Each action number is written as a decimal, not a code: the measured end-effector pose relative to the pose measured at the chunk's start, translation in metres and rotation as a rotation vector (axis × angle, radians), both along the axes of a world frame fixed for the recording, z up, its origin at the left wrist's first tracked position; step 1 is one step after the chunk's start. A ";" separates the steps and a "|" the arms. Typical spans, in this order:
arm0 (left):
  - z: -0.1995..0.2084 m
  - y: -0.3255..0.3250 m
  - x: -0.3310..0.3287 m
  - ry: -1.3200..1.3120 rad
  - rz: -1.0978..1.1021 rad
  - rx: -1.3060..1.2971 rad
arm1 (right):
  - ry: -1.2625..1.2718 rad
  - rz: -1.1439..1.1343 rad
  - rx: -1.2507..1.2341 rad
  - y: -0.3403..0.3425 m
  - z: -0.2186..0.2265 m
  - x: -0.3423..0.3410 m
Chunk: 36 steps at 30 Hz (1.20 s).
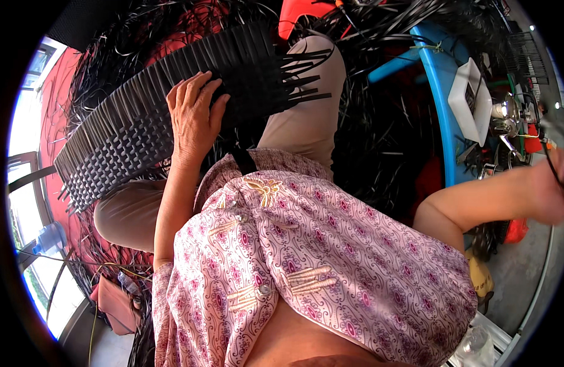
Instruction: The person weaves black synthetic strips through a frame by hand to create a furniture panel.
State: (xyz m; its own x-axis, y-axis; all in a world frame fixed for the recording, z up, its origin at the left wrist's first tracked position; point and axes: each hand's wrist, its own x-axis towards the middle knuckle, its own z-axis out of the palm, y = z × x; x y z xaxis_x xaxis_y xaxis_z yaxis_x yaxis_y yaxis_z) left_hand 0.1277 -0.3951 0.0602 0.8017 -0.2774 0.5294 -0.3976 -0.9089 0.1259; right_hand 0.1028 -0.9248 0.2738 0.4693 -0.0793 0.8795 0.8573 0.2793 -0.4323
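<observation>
A long curved panel of woven black strips (126, 144) lies across my knees, its tight checkered weave facing up at the left. Loose strip ends stick out at its right end. My left hand (195, 113) rests on the weave, palm down, fingers stretched out and the thumb a little apart. Far off to the right, my right hand (546, 188) is raised at the edge of the picture and smeared by motion. A thin dark line runs beside it; I cannot make out whether the hand holds it. Its fingers are hidden.
A blue stool or table (438, 92) carries a white tray (469, 101), with metal tools (505, 116) beside it. Heaps of loose black strips (379, 134) cover the floor around me. A red stool (306, 13) stands ahead; a plastic bottle (49, 238) is at the left.
</observation>
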 end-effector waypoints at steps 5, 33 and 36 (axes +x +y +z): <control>0.018 0.007 0.012 0.034 -0.042 -0.160 | 0.572 0.470 0.406 0.137 -0.079 0.047; 0.079 0.169 -0.065 -0.060 0.264 -1.137 | 1.005 0.094 1.056 0.013 -0.338 0.071; 0.055 0.211 -0.061 -0.043 0.295 -0.813 | 0.808 -0.150 0.903 0.001 -0.281 0.051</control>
